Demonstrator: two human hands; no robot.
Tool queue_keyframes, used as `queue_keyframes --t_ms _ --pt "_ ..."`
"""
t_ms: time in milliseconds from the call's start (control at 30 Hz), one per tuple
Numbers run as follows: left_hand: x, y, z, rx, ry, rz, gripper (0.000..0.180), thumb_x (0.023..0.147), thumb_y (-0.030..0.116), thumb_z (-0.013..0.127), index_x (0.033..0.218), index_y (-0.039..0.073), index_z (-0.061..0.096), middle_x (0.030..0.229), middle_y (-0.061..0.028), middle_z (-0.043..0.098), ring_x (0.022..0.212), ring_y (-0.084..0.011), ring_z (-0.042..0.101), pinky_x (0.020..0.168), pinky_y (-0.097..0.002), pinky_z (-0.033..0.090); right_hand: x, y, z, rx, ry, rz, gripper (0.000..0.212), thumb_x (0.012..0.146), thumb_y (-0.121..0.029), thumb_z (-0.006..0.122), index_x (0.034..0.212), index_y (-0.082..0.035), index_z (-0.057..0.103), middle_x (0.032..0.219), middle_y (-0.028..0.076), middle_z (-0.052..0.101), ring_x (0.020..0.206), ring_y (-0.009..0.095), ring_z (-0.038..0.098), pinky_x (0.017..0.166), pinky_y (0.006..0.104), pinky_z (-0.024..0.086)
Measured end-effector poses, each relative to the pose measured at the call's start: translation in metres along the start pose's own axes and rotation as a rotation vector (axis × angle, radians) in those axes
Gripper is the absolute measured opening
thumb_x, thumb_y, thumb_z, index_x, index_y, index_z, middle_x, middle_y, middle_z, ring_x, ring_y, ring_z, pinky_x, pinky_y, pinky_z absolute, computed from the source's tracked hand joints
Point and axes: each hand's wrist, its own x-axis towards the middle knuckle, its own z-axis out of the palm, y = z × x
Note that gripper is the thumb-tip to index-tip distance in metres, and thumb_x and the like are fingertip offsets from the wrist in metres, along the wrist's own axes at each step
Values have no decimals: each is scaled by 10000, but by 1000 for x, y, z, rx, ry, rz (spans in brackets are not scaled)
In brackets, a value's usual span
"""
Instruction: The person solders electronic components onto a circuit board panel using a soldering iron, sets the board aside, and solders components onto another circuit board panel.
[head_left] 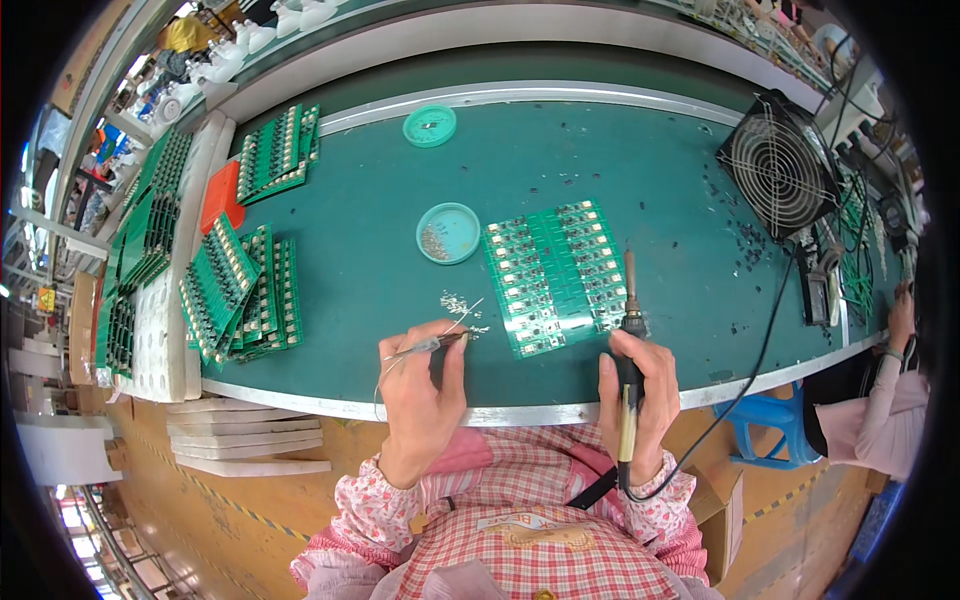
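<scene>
The circuit board (555, 275) lies flat on the green table (350, 250), between your two hands and just beyond your fingertips. Your right hand (648, 385) is curled around a soldering iron (628, 375), its metal tip (629, 270) pointing away from your fingers alongside the board's right edge; I cannot tell whether it touches anything. Your left hand (422, 400) pinches a slim tool (425, 345) and thin wire (468, 314) between thumb and forefinger. Tiny metal parts (456, 301) lie just past those fingertips, with a round dish (462, 222) farther out. Stacked boards (225, 275) rest well left of your left fingers; a black fan (778, 170) stands far beyond your right ones.
</scene>
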Motion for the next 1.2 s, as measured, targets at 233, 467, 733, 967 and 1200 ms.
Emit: queue_keyframes --t_ms 233,467,733,967,1200 --pt "-14 23 18 -197 -84 10 201 809 -50 714 992 25 679 1005 -89 710 891 -294 647 781 -367 506 -12 4 -4 247 101 56 253 841 11 734 1078 -23 655 869 113 679 669 236 612 601 329 483" --pt "-14 27 22 -168 -101 5 53 837 -25 688 885 -4 686 984 -112 715 877 -290 663 777 -362 510 -10 6 -6 237 66 28 238 848 -1 730 1071 -12 649 868 114 698 635 223 604 582 319 478" --pt "-14 27 24 -156 -75 47 97 821 -47 697 905 -3 677 981 -116 714 868 -297 665 771 -366 509 -9 6 -5 239 75 11 239 843 4 733 1067 -12 650 870 112 705 623 218 602 578 315 477" --pt "-14 27 24 -153 -72 57 135 817 -52 703 936 4 674 983 -113 713 877 -293 664 773 -370 514 -13 3 -14 345 56 62 196 891 -53 710 1065 -23 624 781 84 701 608 189 599 572 304 472" --pt "-13 28 23 -161 -81 45 178 819 -53 698 982 13 671 988 -114 711 886 -300 660 782 -371 515 -22 -1 -20 521 89 108 171 932 -105 654 1065 -10 602 642 58 679 561 162 641 553 294 499"
